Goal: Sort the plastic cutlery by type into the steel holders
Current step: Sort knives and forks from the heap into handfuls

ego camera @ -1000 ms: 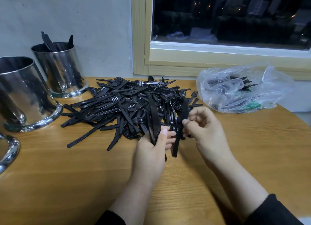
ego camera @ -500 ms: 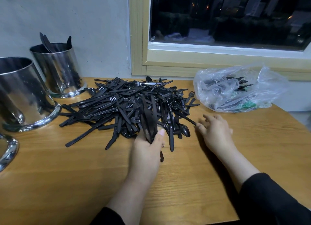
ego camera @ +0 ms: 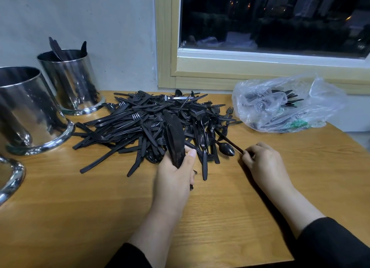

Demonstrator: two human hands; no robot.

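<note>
**Cutlery Sort: Drawing One Piece From the Pile**

Head view. The left hand [ego camera: 176, 177] holds a bundle of black plastic knives [ego camera: 173, 136], fingers and thumb curled round the handle ends, blades pointing up and away over the pile. The right hand [ego camera: 264, 163] pinches the handle tip of a single black plastic utensil [ego camera: 228, 140] whose far end is buried in the heap of mixed black plastic cutlery [ego camera: 140, 123]; its type cannot be told. The heap lies mid-surface on the wooden surface [ego camera: 220, 217]. Three polished steel cylindrical holders stand at the left: the rear holder [ego camera: 70, 81] contains a few black pieces, the middle holder [ego camera: 26, 109] shows no contents from here, and only the base ring of the near holder [ego camera: 12, 179] is visible.

Procedure, as judged: draw the pinched piece out along its own length, low to the surface, so neighbouring pieces do not scatter. Confirm its type before adding it to the bundle.

Clearances: open surface lies in front of the heap and between the hands. A clear plastic bag of cutlery [ego camera: 284, 105] sits just right of the heap, near the surface's right edge. The route to the holders crosses the heap's left fringe; lift the bundle over it.
</note>
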